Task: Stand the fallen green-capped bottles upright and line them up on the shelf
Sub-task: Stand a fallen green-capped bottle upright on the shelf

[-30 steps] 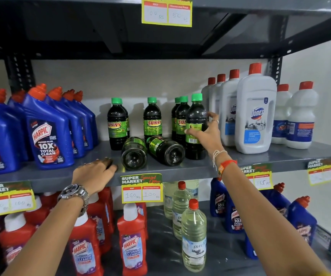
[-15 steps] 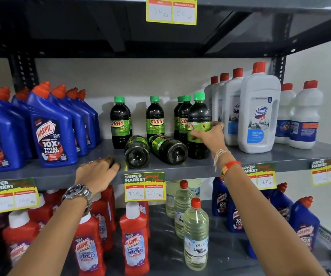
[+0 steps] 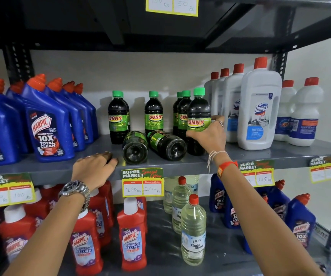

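Dark green-capped SUNNY bottles stand on the grey middle shelf [image 3: 180,165]. Two of them lie on their sides with their bases toward me: a left fallen bottle [image 3: 135,148] and a right fallen bottle [image 3: 167,145]. My right hand [image 3: 210,136] is wrapped around the front upright bottle [image 3: 198,114] at its label, just right of the fallen pair. My left hand [image 3: 94,170] rests flat on the shelf's front edge, left of the fallen bottles and not touching them. Further upright bottles stand behind, one at the left [image 3: 118,118] and one in the middle [image 3: 153,113].
Blue Harpic bottles [image 3: 48,124] crowd the shelf's left end. White Domex bottles [image 3: 259,110] stand at the right, close to my right hand. Below are red Harpic bottles [image 3: 132,236] and clear bottles [image 3: 193,230]. Price tags [image 3: 142,182] hang from the shelf edge.
My right hand has slid lower around the front upright bottle, and that bottle has shifted slightly. My left hand stays on the shelf edge. Both fallen bottles lie as before.
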{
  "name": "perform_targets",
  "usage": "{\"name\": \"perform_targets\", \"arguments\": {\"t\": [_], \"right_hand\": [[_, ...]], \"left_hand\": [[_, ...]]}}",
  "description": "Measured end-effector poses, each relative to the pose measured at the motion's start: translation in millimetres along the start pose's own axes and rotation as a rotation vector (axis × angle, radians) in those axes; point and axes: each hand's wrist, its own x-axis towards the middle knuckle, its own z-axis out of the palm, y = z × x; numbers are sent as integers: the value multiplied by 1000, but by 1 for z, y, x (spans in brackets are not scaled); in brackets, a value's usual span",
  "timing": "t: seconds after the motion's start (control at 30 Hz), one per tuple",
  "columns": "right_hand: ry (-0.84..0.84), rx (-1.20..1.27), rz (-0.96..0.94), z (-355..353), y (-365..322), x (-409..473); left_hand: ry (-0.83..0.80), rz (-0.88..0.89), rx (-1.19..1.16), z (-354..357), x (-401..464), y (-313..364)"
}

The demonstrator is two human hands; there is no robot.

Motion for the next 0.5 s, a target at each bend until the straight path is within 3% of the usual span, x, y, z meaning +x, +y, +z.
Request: {"name": "perform_targets", "arguments": {"t": [0.17, 0.33, 0.5], "right_hand": [[-193, 195, 37, -2, 7, 12], [-103, 1, -82, -2, 7, 0], [-80, 29, -73, 0, 7, 0]], "left_hand": [[1, 9, 17, 0, 0, 0], [-2, -2, 1, 0, 0, 1], [6, 2, 1, 0, 0, 2]]}}
